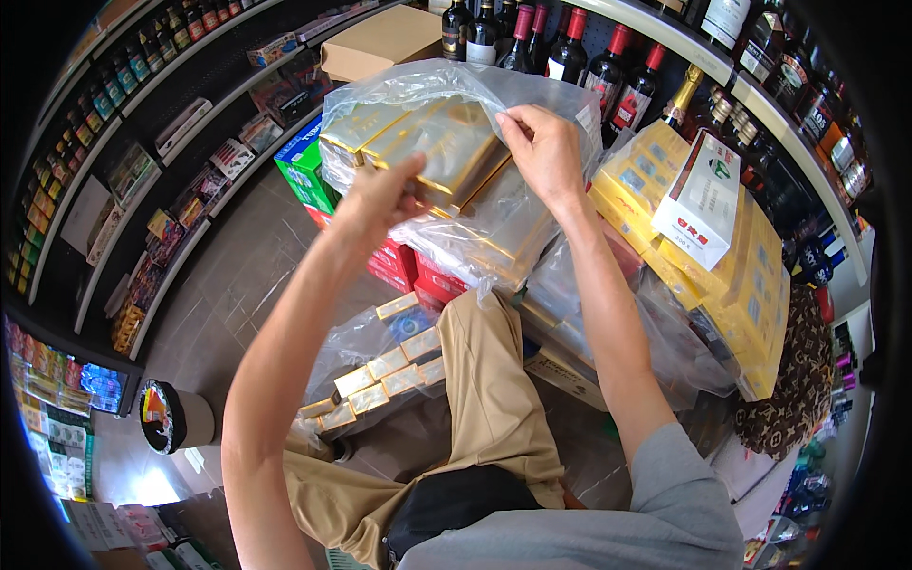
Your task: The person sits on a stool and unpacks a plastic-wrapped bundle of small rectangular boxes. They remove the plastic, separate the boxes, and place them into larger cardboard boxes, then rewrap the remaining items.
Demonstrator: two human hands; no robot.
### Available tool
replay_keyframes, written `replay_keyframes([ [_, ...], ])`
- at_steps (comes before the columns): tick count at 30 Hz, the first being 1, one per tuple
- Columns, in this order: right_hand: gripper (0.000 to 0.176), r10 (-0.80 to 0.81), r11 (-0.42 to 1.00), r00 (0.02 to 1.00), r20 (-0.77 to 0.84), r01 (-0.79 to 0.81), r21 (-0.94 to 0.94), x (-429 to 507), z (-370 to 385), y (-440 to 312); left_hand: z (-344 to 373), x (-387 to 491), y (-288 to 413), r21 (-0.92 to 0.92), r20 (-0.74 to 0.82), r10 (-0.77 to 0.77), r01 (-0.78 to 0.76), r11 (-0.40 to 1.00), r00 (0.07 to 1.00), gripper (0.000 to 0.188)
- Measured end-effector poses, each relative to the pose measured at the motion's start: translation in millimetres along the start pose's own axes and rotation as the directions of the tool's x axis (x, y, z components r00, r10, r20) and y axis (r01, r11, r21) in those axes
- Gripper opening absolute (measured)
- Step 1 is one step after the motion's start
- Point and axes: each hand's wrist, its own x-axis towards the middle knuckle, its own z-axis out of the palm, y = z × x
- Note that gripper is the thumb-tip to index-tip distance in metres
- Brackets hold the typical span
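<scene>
A clear plastic bag (570, 92) lies over stacked boxes in front of me, its mouth pulled up. Silver-grey cartons with gold edges (456, 142) fill it side by side. My right hand (545, 153) pinches the bag's rim between thumb and fingers. At the near end of a middle carton is my left hand (381, 196), slightly blurred, thumb above and fingers below. Whether it grips that carton or only touches it is unclear. By my knee, a second clear bag (342, 342) holds several small pale boxes with gold edges (388, 363).
Yellow wrapped cartons (741, 285) with a white box (702, 199) on top stand at right. Red boxes (438, 278) and a green box (306, 167) support the bag. Wine bottles (566, 46) line the shelf behind. A waste bin (192, 420) stands on the floor at left.
</scene>
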Motion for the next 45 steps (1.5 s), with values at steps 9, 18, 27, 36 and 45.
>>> replay_keyframes([
  [9,0.017,0.076,0.997,0.996,0.049,-0.076,-0.001,-4,5,-14,24,-51,-22,-0.029,0.04,-0.121,0.122,0.992,0.992,0.031],
  [18,0.015,0.029,0.999,0.997,0.074,-0.031,0.032,-15,-3,-8,4,21,-24,-0.219,0.049,-0.12,0.128,0.967,0.992,0.076],
  [27,0.021,-0.204,0.973,0.977,-0.057,0.196,-0.12,-65,-28,-51,-172,-69,-112,0.622,-0.282,0.267,-0.036,0.782,0.922,0.025],
  [36,0.019,-0.012,1.0,0.968,0.252,0.016,-0.012,-156,-39,-94,-276,-171,-278,0.981,-0.1,-0.116,0.117,0.152,0.988,0.035],
  [45,0.021,0.066,0.996,0.922,0.381,-0.084,0.032,-190,-35,-118,-268,-158,-335,0.998,-0.033,-0.203,0.021,-0.059,0.979,0.031],
])
